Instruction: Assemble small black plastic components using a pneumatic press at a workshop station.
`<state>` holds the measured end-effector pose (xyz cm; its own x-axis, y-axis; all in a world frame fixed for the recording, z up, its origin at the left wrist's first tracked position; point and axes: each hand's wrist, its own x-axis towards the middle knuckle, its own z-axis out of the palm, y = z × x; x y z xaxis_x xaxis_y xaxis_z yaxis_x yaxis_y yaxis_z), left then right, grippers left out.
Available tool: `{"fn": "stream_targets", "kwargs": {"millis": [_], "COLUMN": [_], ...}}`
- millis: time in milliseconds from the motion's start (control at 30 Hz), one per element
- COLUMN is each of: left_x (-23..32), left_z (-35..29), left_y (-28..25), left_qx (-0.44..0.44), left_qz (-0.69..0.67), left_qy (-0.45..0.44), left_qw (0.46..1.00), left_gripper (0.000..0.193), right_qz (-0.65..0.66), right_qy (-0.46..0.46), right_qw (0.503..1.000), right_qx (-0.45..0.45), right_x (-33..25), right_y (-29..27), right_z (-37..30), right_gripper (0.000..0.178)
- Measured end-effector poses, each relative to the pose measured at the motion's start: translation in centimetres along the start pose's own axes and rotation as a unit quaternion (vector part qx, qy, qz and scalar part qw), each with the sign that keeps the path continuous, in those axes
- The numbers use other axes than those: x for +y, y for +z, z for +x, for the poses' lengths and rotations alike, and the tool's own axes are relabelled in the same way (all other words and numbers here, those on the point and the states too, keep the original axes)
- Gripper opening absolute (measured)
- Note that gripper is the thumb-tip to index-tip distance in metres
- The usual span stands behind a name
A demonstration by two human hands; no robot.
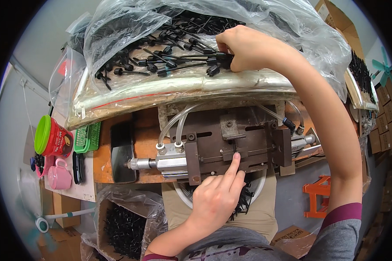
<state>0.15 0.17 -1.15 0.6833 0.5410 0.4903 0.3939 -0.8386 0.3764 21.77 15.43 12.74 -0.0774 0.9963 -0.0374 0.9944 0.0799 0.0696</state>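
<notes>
Head view: the left hand [215, 198] is at the dark metal fixture [213, 126], index finger straight, its tip at the lower end of a thin black piece [234, 147] seated mid-fixture below a small bolted bracket [229, 126]. Other fingers folded under, thumb beside the index; palm side hidden — cannot tell whether they enclose anything. The right hand [248, 48] reaches to the near edge of the pile of black parts [165, 61], thumb and fingers curled about dark heads there; cannot tell whether they are clamped on one. The pile — long thin stems with thick heads — lies on a plastic-covered tray [139, 99] beyond the fixture, clear plastic sheeting [117, 26] bunched around it. Clear tubes [174, 126] run to the silver cylinder [170, 164] at the fixture's left. Further left: a dark phone-like slab [123, 152], green basket [87, 137], red tub [61, 139] and pink mug [59, 176]. Below the fixture, a white-rimmed bowl [183, 198] holds more black parts; lower left, a plastic-lined box [102, 230] does likewise.
</notes>
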Motion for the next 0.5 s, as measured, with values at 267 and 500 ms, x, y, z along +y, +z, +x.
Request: {"fn": "stream_targets", "kwargs": {"millis": [267, 500], "left_x": [0.0, -0.2], "left_z": [-0.1, -0.2], "left_y": [0.2, 0.1], "left_qx": [-0.001, -0.006], "left_qz": [0.022, 0.028], "left_qy": [0.004, 0.011], "left_qw": [1.000, 1.000], "left_gripper": [0.025, 0.025], "right_qz": [0.037, 0.244], "right_qy": [-0.106, 0.048], "right_qw": [0.964, 0.951], "right_qx": [0.241, 0.185], "right_x": [2.6, 2.4], "right_y": [2.1, -0.2], "right_z": [-2.3, -3.3], "right_gripper": [0.032, 0.046]}}
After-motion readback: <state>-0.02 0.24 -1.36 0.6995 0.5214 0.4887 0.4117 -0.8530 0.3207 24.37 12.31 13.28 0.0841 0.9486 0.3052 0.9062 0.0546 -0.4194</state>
